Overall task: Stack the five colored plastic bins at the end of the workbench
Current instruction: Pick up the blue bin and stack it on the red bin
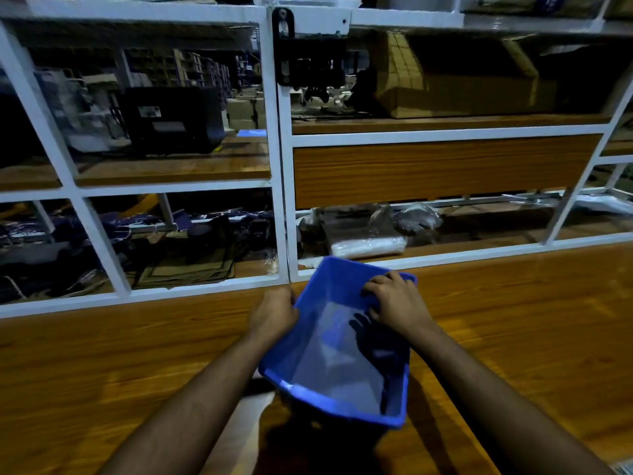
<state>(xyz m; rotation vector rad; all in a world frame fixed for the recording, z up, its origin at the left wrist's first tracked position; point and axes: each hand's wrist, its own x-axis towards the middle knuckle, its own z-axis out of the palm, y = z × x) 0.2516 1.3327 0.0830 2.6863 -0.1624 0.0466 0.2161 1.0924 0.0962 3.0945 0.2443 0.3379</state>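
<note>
White-framed shelving (pixel 279 173) across the whole far side, from nine o'clock round to three, packed with dim cartons, a black machine and bagged goods. Below it, wood-grain worktop (pixel 102 354) filling the near half, blurred by camera motion. At centre, slightly toward five o'clock, one blue plastic bin (pixel 339 371), open side up, tilted with its near rim lower, a pale sheen on its floor; whether its base touches the worktop cannot be told. Left hand (pixel 274 311) at the bin's ten o'clock, pressed against the outside of the left wall, fingers hidden behind the rim, so the grasp itself cannot be told. Right hand (pixel 394 303) at the bin's one o'clock, fingers curled over the far right rim and down into the bin, gripping it. Hands apart, one on each side wall.
</note>
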